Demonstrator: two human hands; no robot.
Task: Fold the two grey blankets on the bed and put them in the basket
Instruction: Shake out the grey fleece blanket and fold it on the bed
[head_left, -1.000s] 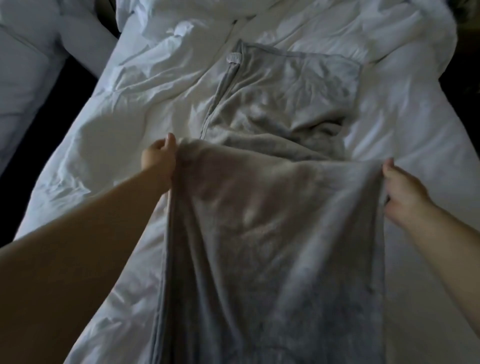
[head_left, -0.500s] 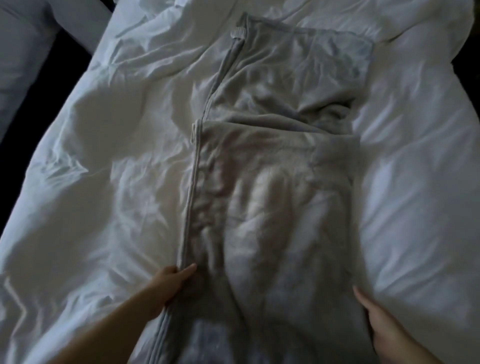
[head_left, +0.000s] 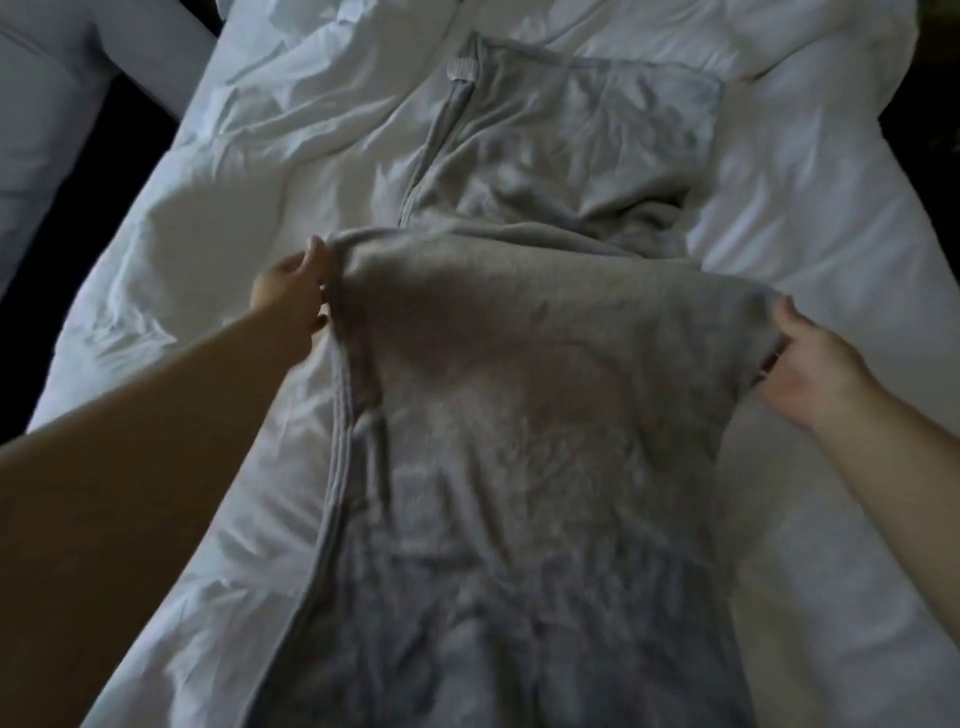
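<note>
Change vs 0.5 s ago: both hands were down at the near end of the flat cloth. Now they're up mid-bed with a doubled edge raised between them, so the near part has been picked up and is being carried toward the far part. Judgement: another lengthwise fold is underway, not laid down yet.

L: left hand (head_left: 291, 296) pinches the left corner of the raised edge, thumb and fingers curled onto the cloth. R: right hand (head_left: 810, 364) grips the right corner, fingers curled under the edge and thumb on top. Arms come in from near-left and near-right.

Grey blanket (head_left: 519, 441): lies down the centre of the white duvet (head_left: 208, 234) as a long strip running near to far. The raised fold sags a bit between the hands. The far section lies flat but rumpled, with a ribbed hem along its left side, a small tab at the far-left corner, and a bunched crease at its right just beyond the fold. Fabric looks soft and fleecy, prob. limp, so corners may slip out of line when laid.

Can't tell if a 2nd blanket is in there; only one grey piece reads clearly. Basket not in view. Other white bedding (head_left: 52, 104) is far-left across a dark gap. Task looks early: folding only, nothing packed.
</note>
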